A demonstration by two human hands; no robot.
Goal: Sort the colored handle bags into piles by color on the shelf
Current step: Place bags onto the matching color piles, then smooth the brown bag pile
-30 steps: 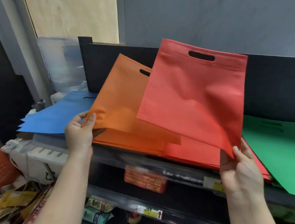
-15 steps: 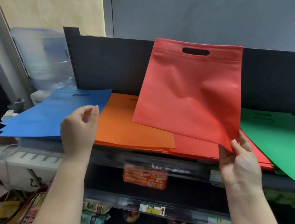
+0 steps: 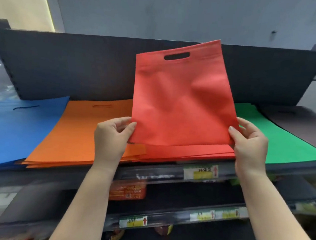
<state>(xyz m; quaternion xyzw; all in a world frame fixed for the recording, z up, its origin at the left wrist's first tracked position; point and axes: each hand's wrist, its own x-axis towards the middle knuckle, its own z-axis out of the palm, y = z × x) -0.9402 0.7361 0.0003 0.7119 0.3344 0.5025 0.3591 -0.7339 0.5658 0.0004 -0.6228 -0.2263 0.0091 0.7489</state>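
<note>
Red bag (image 3: 181,106) upright at centre, handle slot at 12 o'clock; left hand (image 3: 112,135) pinches its 7 o'clock corner, right hand (image 3: 249,144) its 5 o'clock corner, likely squaring it over red pile (image 3: 188,151); orange pile (image 3: 88,131) at 9, green pile (image 3: 284,141) at 3.

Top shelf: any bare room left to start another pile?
None visible. Blue pile, orange pile, red pile, green pile and dark pile lie edge to edge or overlapping. Free room shows only above, before the back panel.
</note>
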